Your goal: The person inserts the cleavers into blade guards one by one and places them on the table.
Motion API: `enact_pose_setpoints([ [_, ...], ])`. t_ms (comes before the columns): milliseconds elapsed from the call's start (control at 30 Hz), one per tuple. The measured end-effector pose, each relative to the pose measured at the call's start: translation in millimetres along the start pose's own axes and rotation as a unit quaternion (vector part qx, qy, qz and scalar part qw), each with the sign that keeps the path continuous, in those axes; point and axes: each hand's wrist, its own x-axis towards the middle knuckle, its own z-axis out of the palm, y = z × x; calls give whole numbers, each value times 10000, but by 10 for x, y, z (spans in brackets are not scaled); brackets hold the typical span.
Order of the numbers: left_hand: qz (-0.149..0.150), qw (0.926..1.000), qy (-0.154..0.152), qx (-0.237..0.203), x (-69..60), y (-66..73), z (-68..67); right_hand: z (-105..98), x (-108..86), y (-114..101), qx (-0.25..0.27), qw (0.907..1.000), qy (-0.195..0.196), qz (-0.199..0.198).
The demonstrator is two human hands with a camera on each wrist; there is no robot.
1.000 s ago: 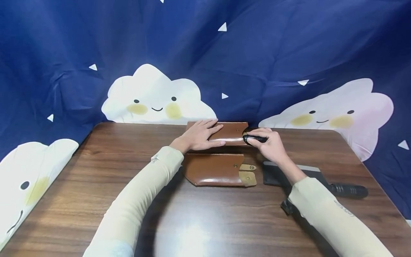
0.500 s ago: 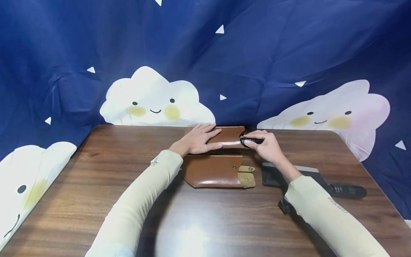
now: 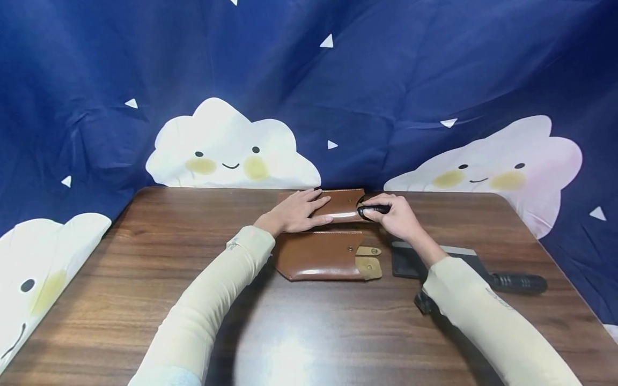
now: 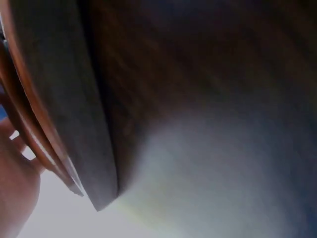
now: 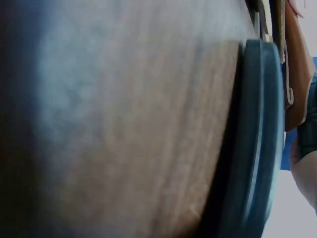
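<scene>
In the head view two brown leather knife sheaths lie one behind the other. My left hand (image 3: 295, 213) rests on the far sheath (image 3: 344, 202), fingers spread and straight. At that sheath's mouth, my right hand (image 3: 397, 215) grips a black knife handle (image 3: 375, 209); any blade is hidden inside the leather. The near sheath (image 3: 318, 257) lies flat in front, its tan flaps (image 3: 369, 266) loose on the right. In the right wrist view the handle (image 5: 309, 119) shows at the right edge. The left wrist view is dark, with part of my left hand (image 4: 17, 183) at the edge.
A cleaver (image 3: 519, 282) with a black ribbed handle lies on the right, its dark blade partly behind my right forearm. The wooden table (image 3: 159, 268) meets a blue curtain (image 3: 357, 80) with cloud prints at its far edge.
The view shifts slightly. The far sheath sits a little closer to the near one, and my right hand and the handle are slightly nearer the sheath. Both hands keep their places on them.
</scene>
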Motion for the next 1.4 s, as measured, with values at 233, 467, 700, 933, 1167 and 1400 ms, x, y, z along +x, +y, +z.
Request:
enact_pose_setpoints([
  [233,-115,9996,-272,51,9,37,-17,-21,13,8,94,9968,-547,578],
  [467,-216,9989,-393,96,9,37,-9,-39,34,-6,280,9921,-824,902],
  [700,-310,9980,-554,18,17,34,-41,-52,49,-27,317,9897,-986,991],
  [933,-339,9969,-703,72,13,29,-49,-37,22,-87,392,9865,-1068,1177],
  [1167,-377,9957,-813,236,21,52,-93,-13,32,-46,517,9843,-1008,1356],
  [1400,-312,9970,-566,424,-53,141,-111,-159,-53,-112,-100,9911,-631,1164],
])
